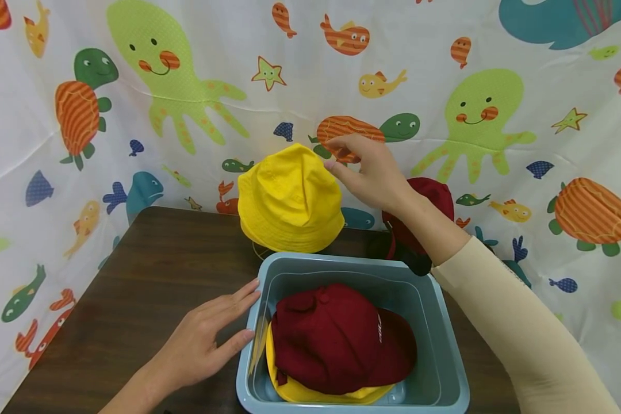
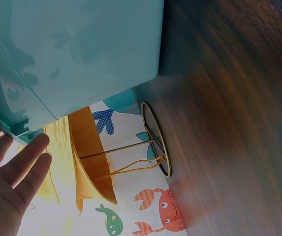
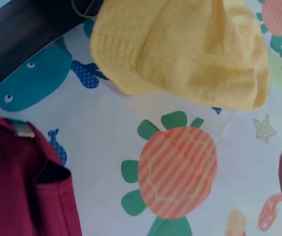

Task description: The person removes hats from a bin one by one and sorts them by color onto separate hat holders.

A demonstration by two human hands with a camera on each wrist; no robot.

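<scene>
A yellow bucket hat (image 1: 291, 198) hangs on a thin wire stand (image 2: 153, 140) behind the bin. My right hand (image 1: 367, 172) is raised just right of the hat's crown, fingers loosely bent with nothing between them. My left hand (image 1: 207, 333) rests its fingertips against the left rim of a blue plastic bin (image 1: 452, 368), fingers straight. Inside the bin lies a dark red cap (image 1: 331, 339) on top of another yellow hat (image 1: 310, 395), which is mostly covered. A second dark red cap (image 1: 429, 198) is at the back right, partly hidden by my right forearm.
The bin stands on a dark wooden table (image 1: 160, 270). Right behind the table hangs a white curtain (image 1: 300, 34) printed with sea animals. The wire stand's round base sits on the table close to the bin's back left corner.
</scene>
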